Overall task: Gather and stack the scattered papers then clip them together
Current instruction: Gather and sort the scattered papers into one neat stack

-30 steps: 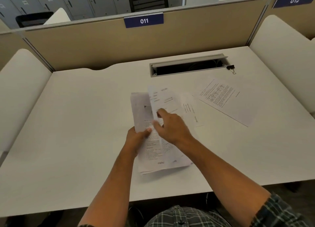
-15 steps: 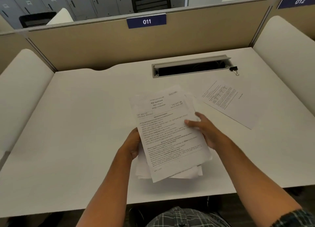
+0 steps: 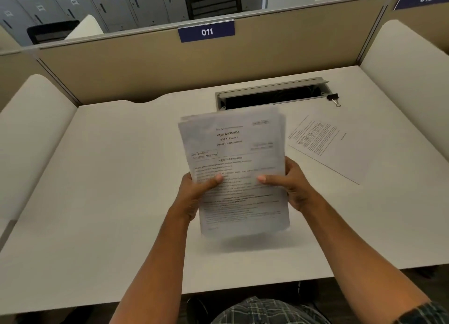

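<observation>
The left hand [image 3: 195, 193] grips the left edge of the stack of papers [image 3: 237, 175], with its thumb curled over the front page. The stack is held up above the white tabletop [image 3: 109, 178], tilted toward the person, and its edges look blurry. The top page has printed lines and the word KANNADA near its top. The right hand [image 3: 290, 186] grips the right edge of the stack, thumb on the front and fingers behind. Both hands hold it near the middle of its sides. Behind the stack is a long cable slot [image 3: 272, 94] cut into the tabletop. To the right of the stack, one loose sheet of paper [image 3: 328, 146] lies flat on the tabletop, turned at an angle. Behind that sheet, just beside the right end of the cable slot, sits a small black binder clip [image 3: 333, 98]. Behind the stack, a blue sign [image 3: 206, 31] on the divider reads 011.
</observation>
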`<state>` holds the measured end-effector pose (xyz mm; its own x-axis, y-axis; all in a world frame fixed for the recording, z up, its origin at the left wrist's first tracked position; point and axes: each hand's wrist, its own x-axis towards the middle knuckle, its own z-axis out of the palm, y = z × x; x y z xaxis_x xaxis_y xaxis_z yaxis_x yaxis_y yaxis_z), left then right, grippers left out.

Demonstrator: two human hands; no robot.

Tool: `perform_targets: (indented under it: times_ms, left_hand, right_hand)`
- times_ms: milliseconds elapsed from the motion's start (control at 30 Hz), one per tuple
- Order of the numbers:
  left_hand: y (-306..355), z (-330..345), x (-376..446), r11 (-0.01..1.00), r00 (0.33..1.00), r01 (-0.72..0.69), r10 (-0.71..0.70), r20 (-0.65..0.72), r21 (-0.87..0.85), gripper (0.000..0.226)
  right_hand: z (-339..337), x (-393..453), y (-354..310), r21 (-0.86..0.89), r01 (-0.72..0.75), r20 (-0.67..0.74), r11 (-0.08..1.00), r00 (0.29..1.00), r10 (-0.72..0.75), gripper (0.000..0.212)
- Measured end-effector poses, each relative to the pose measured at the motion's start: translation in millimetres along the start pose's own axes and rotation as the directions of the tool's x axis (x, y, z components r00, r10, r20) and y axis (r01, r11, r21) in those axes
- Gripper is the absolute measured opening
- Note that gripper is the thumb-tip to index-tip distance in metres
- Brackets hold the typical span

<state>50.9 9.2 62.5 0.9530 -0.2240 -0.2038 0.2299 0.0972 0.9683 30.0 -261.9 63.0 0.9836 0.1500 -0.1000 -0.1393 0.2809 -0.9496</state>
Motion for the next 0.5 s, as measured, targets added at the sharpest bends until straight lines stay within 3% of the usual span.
perform_targets:
  times_ms: [200,500]
  left_hand:
    - [23,-4,-1,0.979,0.967,-0.201,0.197,0.161,0.009,0.063]
    - [-13,-6,-20,0.996,0.996,-0.042,0.035,0.083,0.084,0.051]
  right_hand:
    - [9,2,-23,-0.098,0.153,0.157,0.983,0.978,-0.137,0.064]
    - [4,-6,23,-0.187,-0.005,0.076,0.982,0.997,0.020,0.052]
